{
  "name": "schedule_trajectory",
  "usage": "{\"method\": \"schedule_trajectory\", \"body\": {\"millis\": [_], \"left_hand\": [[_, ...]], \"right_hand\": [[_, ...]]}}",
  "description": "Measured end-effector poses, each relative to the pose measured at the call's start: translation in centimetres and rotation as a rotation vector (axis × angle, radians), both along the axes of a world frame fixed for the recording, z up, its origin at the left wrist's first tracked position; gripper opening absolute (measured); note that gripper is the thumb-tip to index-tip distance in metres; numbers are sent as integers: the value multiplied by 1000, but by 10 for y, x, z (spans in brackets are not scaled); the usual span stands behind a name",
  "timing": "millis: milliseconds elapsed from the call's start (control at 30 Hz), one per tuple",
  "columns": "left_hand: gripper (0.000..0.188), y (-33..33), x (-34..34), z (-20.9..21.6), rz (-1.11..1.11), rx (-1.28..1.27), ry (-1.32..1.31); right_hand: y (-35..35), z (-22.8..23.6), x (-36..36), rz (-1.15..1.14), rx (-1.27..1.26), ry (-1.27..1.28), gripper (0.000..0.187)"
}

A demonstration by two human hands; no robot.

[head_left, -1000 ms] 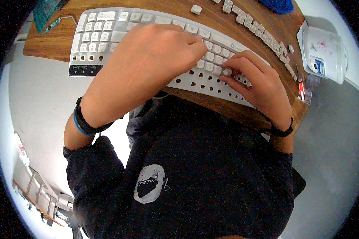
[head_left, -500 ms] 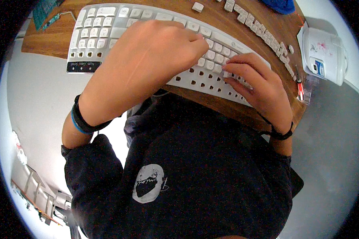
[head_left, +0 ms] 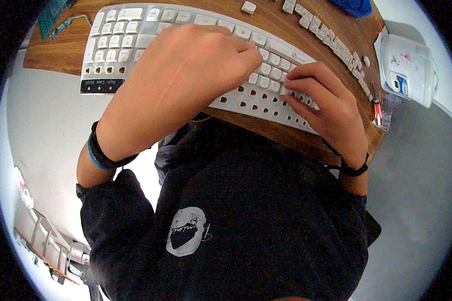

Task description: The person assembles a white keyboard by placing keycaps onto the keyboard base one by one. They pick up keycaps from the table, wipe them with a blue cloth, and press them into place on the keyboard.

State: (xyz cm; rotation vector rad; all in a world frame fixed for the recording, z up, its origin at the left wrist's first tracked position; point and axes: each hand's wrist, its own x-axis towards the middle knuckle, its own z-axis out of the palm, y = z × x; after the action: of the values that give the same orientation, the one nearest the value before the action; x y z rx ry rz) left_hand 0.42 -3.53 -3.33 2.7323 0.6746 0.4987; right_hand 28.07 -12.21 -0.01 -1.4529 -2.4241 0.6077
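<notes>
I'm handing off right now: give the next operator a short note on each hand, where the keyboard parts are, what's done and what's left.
Left hand: lies over the middle of the white keyboard, fingertips on its keys; whether it pinches a keycap cannot be told.
Right hand: fingertips on the keys at the keyboard's right end, above the empty sockets.
Things: the keyboard lies on the wooden desk; loose keycaps lie in a row along the far right, one single keycap apart from them.
Done: upper rows and number pad carry caps.
Left: many sockets in the near rows are bare.
</notes>
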Motion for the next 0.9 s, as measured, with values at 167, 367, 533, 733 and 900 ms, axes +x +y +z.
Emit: {"method": "schedule_trajectory", "body": {"millis": [167,367,533,733,900], "left_hand": [[33,1,0,0,-12,-26,-2],[32,-2,0,-1,-2,-30,-42],[34,-2,-1,-2,13,-33,-54],[35,-1,0,-3,0,-10,-45],[36,0,0,0,6,32,2]], "right_hand": [[0,-1,0,-17,-21,4,21],[-1,1,-5,-53,-25,-50,22],[1,1,-6,-51,-12,-63,21],[1,4,-7,-15,37,-132,18],[-4,-12,0,-25,68,-69,13]]}}
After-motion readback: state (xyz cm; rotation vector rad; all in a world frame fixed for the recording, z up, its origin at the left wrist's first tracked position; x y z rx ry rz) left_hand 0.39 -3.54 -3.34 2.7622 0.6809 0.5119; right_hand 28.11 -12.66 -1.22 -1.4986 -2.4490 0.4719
